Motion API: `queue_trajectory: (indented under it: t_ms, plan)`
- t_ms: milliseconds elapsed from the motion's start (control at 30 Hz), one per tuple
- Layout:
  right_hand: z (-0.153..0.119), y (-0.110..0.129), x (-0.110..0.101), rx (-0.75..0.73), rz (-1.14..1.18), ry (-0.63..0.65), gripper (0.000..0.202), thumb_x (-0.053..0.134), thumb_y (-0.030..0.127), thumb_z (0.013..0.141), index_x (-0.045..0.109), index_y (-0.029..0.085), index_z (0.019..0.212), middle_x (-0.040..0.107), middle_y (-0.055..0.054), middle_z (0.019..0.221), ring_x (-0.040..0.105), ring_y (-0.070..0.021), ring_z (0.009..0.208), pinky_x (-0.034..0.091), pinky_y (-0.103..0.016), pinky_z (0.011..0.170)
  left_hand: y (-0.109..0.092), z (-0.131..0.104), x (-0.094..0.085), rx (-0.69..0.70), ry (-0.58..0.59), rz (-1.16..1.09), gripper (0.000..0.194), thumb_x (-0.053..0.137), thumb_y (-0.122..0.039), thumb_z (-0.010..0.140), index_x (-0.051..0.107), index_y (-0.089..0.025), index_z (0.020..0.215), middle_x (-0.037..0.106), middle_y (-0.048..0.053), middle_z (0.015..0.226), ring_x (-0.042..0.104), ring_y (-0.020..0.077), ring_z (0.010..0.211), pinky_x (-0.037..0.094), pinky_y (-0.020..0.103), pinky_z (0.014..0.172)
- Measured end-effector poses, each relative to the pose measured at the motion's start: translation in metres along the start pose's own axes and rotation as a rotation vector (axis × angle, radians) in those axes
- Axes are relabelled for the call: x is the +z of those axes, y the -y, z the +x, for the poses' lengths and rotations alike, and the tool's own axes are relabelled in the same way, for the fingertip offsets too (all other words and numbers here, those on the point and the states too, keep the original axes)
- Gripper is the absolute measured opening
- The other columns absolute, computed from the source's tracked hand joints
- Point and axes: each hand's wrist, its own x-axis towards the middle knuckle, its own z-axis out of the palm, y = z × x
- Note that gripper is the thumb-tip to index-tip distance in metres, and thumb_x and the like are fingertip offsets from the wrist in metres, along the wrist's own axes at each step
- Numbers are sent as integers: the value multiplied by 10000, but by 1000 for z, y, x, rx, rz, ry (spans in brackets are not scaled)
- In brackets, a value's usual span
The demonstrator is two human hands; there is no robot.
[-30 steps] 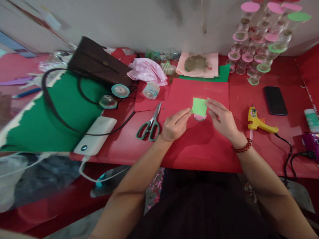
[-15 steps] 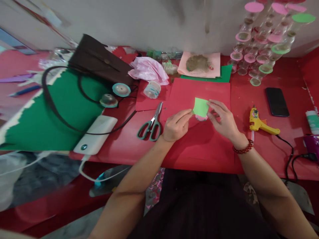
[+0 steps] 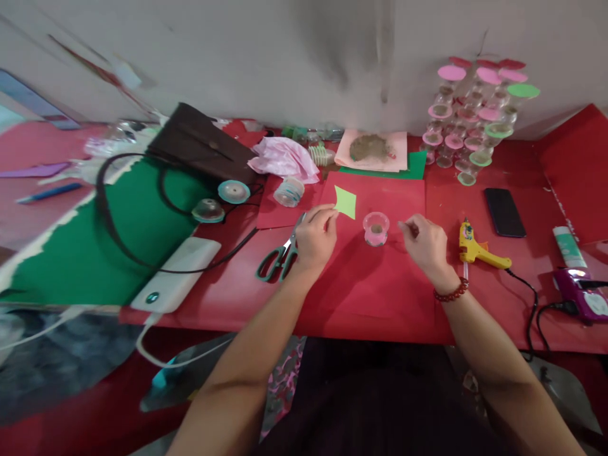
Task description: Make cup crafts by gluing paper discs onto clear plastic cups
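Pinching a green square [image 3: 346, 202], left hand [image 3: 315, 237] hovers above red paper [image 3: 380, 285].

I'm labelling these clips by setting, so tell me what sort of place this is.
Probably a craft workspace: a yellow glue gun, scissors and red paper share the table.

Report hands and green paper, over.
Left hand pinching green paper square. Right hand, nothing visible held. Pink-rimmed plastic cup between hands. Scissors partly hidden by left hand.
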Motion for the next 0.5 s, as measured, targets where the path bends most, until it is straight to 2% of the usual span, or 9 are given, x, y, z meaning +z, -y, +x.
queue_trajectory:
  t_ms: [133, 233, 333, 433, 500]
  plan:
    - [0, 4, -5, 58, -143, 54, 259, 588, 378, 974, 644, 207, 789, 718, -41, 712, 565, -158, 585, 236, -284, 579, 2, 6, 14, -135, 308, 93, 144, 652, -127, 935, 783, -189, 938, 824, 104, 1001, 782, 248, 924, 626, 387, 892]
    - [1, 7, -8, 88, -208, 76, 271, 587, 388, 973, 660, 203, 789, 696, -41, 679, 526, -154, 565, 204, -286, 580, -4, 3, 20, -205, 491, 153, 195, 683, -104, 909, 793, -176, 1053, 796, 140, 1227, 781, 264, 1053, 617, 401, 964]
    - [1, 5, -9, 74, -245, 53, 252, 576, 361, 961, 676, 204, 791, 687, -49, 671, 493, -149, 545, 179, -291, 579, -12, -1, 15, -196, 509, 149, 292, 692, -115, 912, 779, -182, 1182, 716, 149, 1417, 744, 270, 1200, 601, 413, 1035]
    - [1, 0, -6, 35, -238, 12, 218, 544, 301, 936, 707, 204, 827, 709, -71, 699, 523, -164, 561, 182, -298, 574, -18, -6, -4, -164, 469, 153, 234, 667, -124, 931, 801, -194, 1110, 793, 122, 1213, 773, 254, 1076, 616, 393, 961]
    - [1, -4, -3, -2, -177, -5, 241, 515, 265, 920, 745, 205, 957, 752, -89, 774, 575, -186, 603, 219, -294, 568, -19, -13, -23, -167, 445, 178, 183, 659, -140, 944, 813, -219, 1005, 817, 82, 1020, 780, 239, 936, 614, 367, 862]
